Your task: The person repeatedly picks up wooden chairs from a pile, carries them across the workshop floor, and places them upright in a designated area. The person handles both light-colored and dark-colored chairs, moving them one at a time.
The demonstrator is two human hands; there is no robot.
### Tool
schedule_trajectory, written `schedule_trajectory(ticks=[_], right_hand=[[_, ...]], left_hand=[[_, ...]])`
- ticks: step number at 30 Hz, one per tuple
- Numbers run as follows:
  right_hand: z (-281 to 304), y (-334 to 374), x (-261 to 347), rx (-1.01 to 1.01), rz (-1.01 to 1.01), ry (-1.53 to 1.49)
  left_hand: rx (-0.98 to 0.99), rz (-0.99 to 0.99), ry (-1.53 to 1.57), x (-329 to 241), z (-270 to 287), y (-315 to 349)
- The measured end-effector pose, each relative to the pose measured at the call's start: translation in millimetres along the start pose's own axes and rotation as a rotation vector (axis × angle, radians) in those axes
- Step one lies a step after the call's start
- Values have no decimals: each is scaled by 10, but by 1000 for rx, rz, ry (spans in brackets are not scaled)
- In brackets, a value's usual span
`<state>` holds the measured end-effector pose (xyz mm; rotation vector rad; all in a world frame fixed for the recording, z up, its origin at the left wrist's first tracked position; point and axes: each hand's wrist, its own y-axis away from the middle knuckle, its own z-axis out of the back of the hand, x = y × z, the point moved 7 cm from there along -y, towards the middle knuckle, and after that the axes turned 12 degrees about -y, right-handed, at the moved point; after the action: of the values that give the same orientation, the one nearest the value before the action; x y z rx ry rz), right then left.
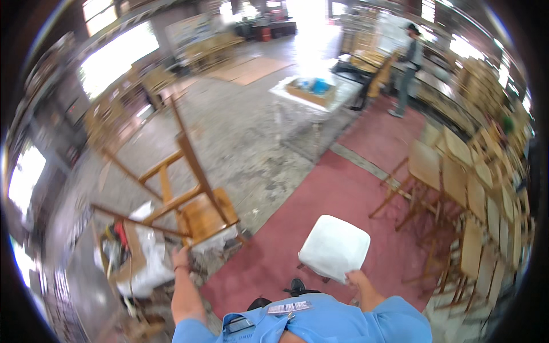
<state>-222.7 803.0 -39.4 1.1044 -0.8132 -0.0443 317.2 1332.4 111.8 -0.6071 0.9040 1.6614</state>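
Observation:
My right hand [355,278] is closed on the near right corner of a white square-topped stool [334,246], with bits of dark legs showing below its top. My left hand [180,258] reaches up to the near edge of a brown wooden chair [207,217] and seems to touch it. Blur hides how the fingers of that hand lie. The chair is tipped over on top of a white-covered workbench [150,286], its long legs pointing up and to the left.
Red matting [274,251] runs along the floor. At right, several wooden chairs [426,166] stand in rows. Ahead is a table [280,91] bearing a cardboard box [309,94] with blue items. A person [407,68] stands at the far right. Red-handled tools [121,235] lie at left.

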Motion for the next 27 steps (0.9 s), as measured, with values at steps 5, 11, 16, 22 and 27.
schedule_trajectory(ticks=[5,11,16,22,27], right_hand=[[-231,398,511,-159,120,-354],[-668,1375,-1457,-327,-298,156],[-1614,2470,-2852,-281,-639,-228],[-1601,2317,-2435,-396,-392,-304],[-1214,2208,-1556,-561,111,-619]], left_hand=[[-87,61,269,358,651,-1255],[419,-28,176,373,216,-1954],[405,-411,105,-69,100,-1628],[737,-694,119,-1551,-970,-300],[808,-799,431,-3672,-1491,876]])
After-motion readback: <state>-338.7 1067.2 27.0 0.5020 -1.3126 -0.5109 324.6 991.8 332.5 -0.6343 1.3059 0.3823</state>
